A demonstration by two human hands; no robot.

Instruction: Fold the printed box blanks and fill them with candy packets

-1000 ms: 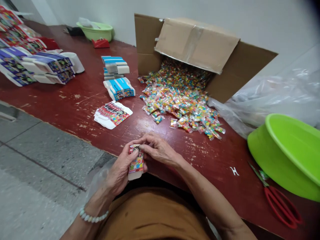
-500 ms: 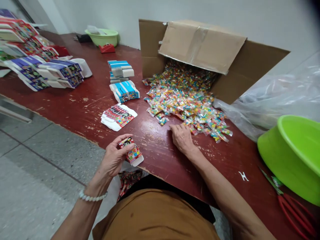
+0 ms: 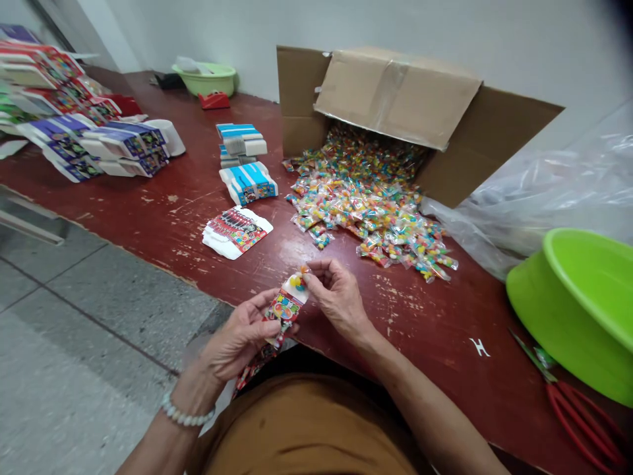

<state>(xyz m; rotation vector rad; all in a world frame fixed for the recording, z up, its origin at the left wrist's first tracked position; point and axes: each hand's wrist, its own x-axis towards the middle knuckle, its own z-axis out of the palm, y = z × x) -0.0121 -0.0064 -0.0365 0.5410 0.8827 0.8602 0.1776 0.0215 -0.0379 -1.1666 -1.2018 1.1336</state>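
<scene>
Red printed box (image 3: pixel 283 309) is in the left hand's (image 3: pixel 240 336) grip, near the counter's (image 3: pixel 420 310) 6 o'clock edge. Right hand (image 3: pixel 341 300) pinches a candy packet (image 3: pixel 297 282) at its 1 o'clock end. Step looks like packet-to-mouth alignment; next move calls for flap clearance. Candy pile (image 3: pixel 366 211) 1 o'clock. Widest gap: toward green basin (image 3: pixel 554 316), 3 o'clock, white scrap (image 3: pixel 479 348) within.

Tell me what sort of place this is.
Probably a small packing workshop: candy packets spill from a large cardboard box, bundled flat cartons lie nearby, and the left hand holds a small printed box.
</scene>
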